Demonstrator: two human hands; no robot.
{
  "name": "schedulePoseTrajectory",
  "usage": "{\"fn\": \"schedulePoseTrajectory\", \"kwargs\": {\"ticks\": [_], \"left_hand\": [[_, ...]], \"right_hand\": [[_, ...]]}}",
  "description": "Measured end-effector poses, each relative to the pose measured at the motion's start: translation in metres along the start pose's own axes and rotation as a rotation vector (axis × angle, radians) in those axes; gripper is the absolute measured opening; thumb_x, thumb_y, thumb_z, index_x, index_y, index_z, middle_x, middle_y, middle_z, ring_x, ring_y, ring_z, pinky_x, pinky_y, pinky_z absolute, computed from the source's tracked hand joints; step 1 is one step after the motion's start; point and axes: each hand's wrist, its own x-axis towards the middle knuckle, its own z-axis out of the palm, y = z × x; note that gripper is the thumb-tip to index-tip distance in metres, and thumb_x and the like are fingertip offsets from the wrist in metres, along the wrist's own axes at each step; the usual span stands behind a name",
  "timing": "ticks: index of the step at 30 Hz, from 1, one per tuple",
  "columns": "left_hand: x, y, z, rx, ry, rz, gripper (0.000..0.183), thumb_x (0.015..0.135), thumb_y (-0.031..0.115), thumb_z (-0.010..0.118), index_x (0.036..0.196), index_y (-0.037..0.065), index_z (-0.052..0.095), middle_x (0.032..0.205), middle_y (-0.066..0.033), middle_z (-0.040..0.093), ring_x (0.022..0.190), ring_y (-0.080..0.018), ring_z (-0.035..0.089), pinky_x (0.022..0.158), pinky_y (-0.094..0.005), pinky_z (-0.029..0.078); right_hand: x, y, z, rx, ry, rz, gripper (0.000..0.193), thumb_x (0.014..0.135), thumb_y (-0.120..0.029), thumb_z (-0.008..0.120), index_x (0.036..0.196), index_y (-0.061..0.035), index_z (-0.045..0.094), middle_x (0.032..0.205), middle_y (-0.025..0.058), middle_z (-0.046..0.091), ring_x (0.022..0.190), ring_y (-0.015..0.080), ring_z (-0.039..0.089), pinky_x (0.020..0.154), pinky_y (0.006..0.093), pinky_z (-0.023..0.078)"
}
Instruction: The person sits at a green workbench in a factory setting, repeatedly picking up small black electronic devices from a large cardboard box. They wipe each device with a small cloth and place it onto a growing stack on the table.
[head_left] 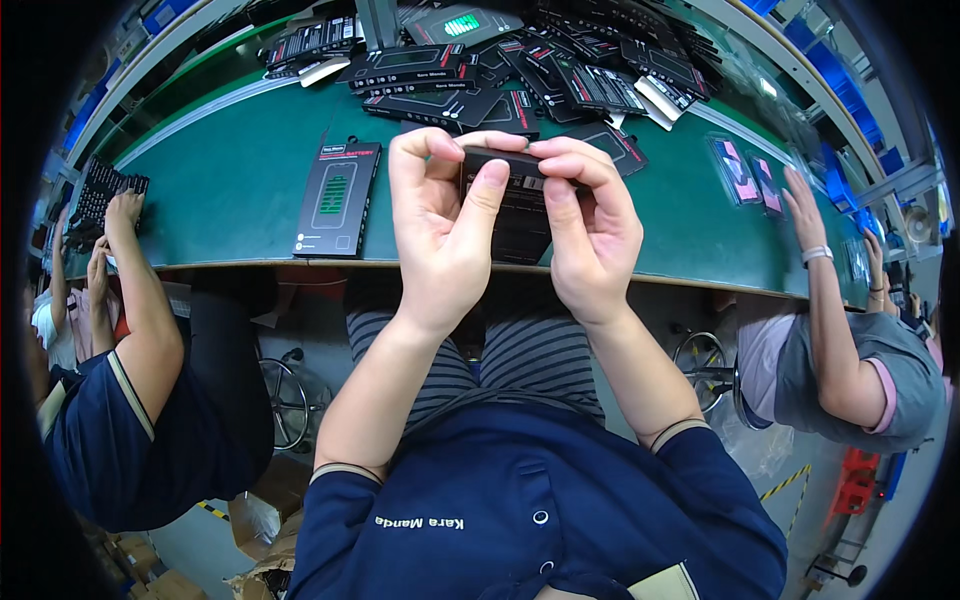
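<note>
Between my two hands, a slim black box [515, 222] stands on end over the front of the green table. My left hand [445, 215] is closed on its left side, with the thumb on the near face and the fingers curled over the top. My right hand [590, 210] grips the right side in the same way, thumb against the upper edge. Both thumbs meet near the top end of the box. Left of my hands lies another black box [337, 200], flat, with a green battery picture on its front.
A heap of black boxes [415, 75] covers the back of the green table [240, 150]. To the right lie clear packs [735, 175] beside a co-worker's hand [803, 215]. A co-worker's arm [140, 265] at left reaches toward a stack of black boxes [95, 195].
</note>
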Motion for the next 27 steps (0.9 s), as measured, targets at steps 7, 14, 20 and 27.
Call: {"fn": "schedulePoseTrajectory", "kwargs": {"ticks": [7,14,20,27], "left_hand": [[-0.003,0.0,0.001,0.061,0.031,0.03,0.016,0.099,-0.001,0.056,0.112,0.004,0.048,0.113,-0.0164,0.064,0.102,-0.0129,0.06,0.089,-0.0244,0.046],[-0.002,-0.009,-0.029,0.615,-0.066,0.404,0.011,0.098,0.005,0.063,0.104,0.001,0.055,0.111,-0.0117,0.064,0.101,-0.0159,0.061,0.087,-0.0291,0.048],[-0.011,0.032,-0.062,0.219,0.065,-0.534,0.078,0.096,0.012,0.065,0.158,0.005,0.018,0.152,-0.0159,0.039,0.131,-0.0213,0.048,0.107,-0.0322,0.04],[0.023,0.056,-0.139,1.44,0.17,-0.208,0.051,0.085,0.011,0.075,0.131,-0.004,0.06,0.115,-0.0212,0.069,0.105,-0.0292,0.067,0.094,-0.0381,0.051]], "right_hand": [[0.001,-0.007,0.006,0.355,0.114,0.251,0.018,0.096,0.003,0.061,0.11,-0.0012,0.052,0.107,0.012,0.066,0.098,0.0127,0.063,0.088,0.0258,0.05],[-0.031,0.022,0.001,-0.039,-0.011,-0.006,0.05,0.08,0.01,0.075,0.117,-0.0072,0.045,0.109,0.0122,0.058,0.095,0.0215,0.066,0.089,0.0355,0.052],[-0.042,0.011,0.009,-0.47,-0.548,-0.473,0.022,0.07,-0.014,0.076,0.078,-0.0115,0.056,0.114,0.0092,0.068,0.114,0.0282,0.065,0.103,0.0522,0.043],[-0.031,0.034,-0.047,-1.349,-0.383,0.211,0.076,0.092,-0.05,0.063,0.144,0.0024,0.043,0.152,0.0253,0.038,0.138,0.0579,0.029,0.113,0.065,0.025]]}}
